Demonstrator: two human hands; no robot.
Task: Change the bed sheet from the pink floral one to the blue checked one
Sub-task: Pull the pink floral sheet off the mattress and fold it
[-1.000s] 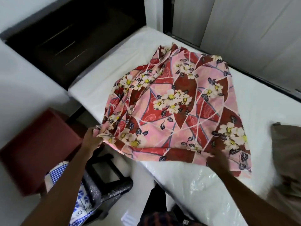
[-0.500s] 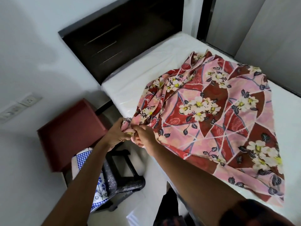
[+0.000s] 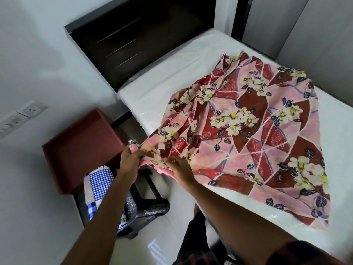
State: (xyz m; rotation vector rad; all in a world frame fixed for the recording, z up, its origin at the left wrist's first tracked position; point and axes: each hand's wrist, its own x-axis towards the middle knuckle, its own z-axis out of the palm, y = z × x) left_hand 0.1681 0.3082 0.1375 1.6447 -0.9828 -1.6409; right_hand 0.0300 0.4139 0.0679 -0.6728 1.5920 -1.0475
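While the pink floral sheet (image 3: 248,134) lies bunched over the near side of the bare white mattress (image 3: 172,60), lots of mattress stays open toward the dark headboard (image 3: 133,39). Left hand (image 3: 129,159) and right hand (image 3: 179,167) both pinch its gathered corner at the bed edge. Blue checked sheet (image 3: 99,186) sits on a black stool (image 3: 149,207) just below, beside a red cabinet (image 3: 82,146).

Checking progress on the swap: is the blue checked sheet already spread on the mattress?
No, the blue checked sheet lies folded on the dark stool beside the bed, while only the pink floral sheet lies on the mattress.
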